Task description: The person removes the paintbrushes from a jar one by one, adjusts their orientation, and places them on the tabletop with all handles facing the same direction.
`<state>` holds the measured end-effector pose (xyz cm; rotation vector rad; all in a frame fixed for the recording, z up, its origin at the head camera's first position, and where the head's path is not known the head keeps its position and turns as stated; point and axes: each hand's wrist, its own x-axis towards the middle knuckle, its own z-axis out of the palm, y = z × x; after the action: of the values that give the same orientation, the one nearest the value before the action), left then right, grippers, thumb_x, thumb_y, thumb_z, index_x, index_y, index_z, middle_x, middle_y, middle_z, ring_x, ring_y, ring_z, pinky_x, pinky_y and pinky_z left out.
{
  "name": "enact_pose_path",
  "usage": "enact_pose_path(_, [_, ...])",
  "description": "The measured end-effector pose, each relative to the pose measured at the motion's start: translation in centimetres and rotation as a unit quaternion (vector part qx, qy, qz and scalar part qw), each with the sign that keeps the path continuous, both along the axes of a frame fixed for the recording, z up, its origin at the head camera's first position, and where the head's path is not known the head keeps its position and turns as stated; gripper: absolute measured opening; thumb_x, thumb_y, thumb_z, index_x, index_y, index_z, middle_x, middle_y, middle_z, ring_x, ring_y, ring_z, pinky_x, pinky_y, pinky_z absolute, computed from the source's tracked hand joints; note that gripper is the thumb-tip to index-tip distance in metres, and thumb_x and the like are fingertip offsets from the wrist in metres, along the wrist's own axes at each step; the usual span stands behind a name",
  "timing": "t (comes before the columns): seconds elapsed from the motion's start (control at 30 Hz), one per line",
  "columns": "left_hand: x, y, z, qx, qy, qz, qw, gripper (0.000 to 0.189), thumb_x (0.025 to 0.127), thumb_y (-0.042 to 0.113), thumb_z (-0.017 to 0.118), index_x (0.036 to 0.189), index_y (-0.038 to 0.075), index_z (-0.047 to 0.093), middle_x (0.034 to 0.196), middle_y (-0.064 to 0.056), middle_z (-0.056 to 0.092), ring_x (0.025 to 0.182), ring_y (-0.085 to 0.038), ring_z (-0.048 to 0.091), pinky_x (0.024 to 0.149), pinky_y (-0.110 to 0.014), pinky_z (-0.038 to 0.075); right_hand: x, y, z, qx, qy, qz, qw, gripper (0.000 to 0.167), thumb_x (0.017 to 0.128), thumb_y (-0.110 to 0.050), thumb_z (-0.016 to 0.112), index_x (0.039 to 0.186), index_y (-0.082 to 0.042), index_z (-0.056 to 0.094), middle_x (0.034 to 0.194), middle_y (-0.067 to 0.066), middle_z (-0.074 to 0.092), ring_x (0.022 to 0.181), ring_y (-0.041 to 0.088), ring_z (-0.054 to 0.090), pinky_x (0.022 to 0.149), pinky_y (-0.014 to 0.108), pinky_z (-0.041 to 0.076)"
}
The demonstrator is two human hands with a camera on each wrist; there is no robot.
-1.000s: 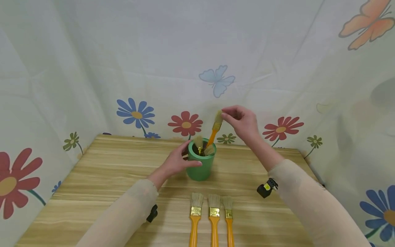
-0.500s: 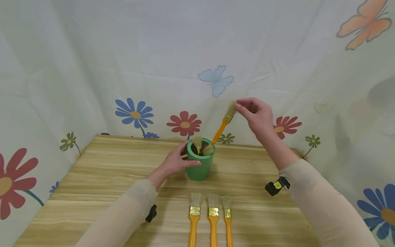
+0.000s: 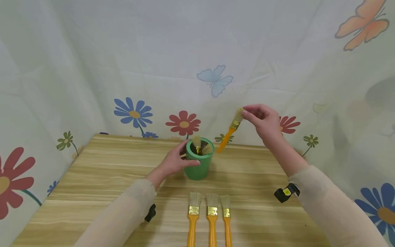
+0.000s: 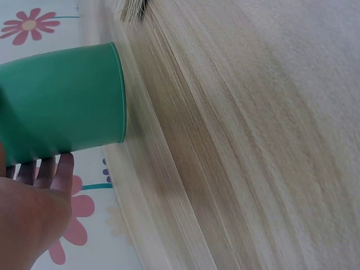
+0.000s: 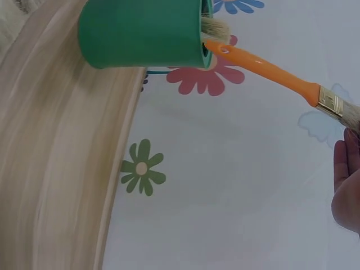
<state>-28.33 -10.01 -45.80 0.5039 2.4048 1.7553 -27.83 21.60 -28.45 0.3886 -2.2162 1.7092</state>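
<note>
My left hand (image 3: 174, 161) grips the side of a green cylindrical cup (image 3: 200, 168) standing on the table, thumb across its front. Inside the cup two paintbrushes stand bristles up, one upright paintbrush (image 3: 196, 142) and one leaning paintbrush (image 3: 207, 149); their handles are hidden. To the right of the cup, my right hand (image 3: 263, 120) pinches a paintbrush (image 3: 232, 131) by its bristles. Its orange handle points down and left, the tip out of the cup beside the rim. In the right wrist view the orange handle (image 5: 270, 70) overlaps the cup's mouth.
Three more paintbrushes, a left one (image 3: 193, 216), a middle one (image 3: 212, 216) and a right one (image 3: 227, 216), lie side by side on the wooden table (image 3: 123, 164) nearer me, bristles away. A flowered cloth (image 3: 160, 68) hangs behind the table.
The paintbrush in my right hand has come up out of the cup and moved right, then sunk slightly. My left hand keeps its grip on the cup.
</note>
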Motion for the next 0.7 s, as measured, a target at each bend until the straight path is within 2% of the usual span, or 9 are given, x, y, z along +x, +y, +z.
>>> enact_pose_path(0.2, [0.0,-0.2,0.1,-0.007,-0.004,0.005,1.0000,0.103,0.086,0.033,0.094,0.168,0.026,0.033,0.166,-0.006,0.044,0.154,-0.036,0.042,0.120,-0.054,0.044,0.7,0.8,-1.5,0.043,-0.031,0.007,0.9986,0.035,0.099,-0.027,0.080,0.124,-0.003,0.075,0.101,-0.010,0.078,0.101,0.012,0.072,0.094,0.016,0.056])
enact_pose_path(0.4, [0.0,-0.1,-0.1,-0.007,-0.002,0.001,1.0000,0.103,0.086,0.034,0.093,0.169,0.026,0.032,0.167,-0.007,0.043,0.154,-0.037,0.041,0.121,-0.055,0.043,1.3,1.6,-3.6,0.047,-0.058,0.033,0.9966,0.035,0.100,-0.027,0.079,0.124,-0.001,0.074,0.102,-0.006,0.077,0.102,0.018,0.072,0.097,0.017,0.056])
enact_pose_path(0.7, [-0.1,0.0,-0.1,-0.007,0.000,0.001,1.0000,0.103,0.086,0.032,0.093,0.169,0.026,0.032,0.166,-0.006,0.044,0.154,-0.036,0.042,0.120,-0.055,0.044,2.3,2.6,-6.4,0.063,-0.121,0.036,0.9900,0.041,0.101,-0.027,0.079,0.129,0.002,0.072,0.103,-0.007,0.078,0.098,0.012,0.074,0.096,0.021,0.058])
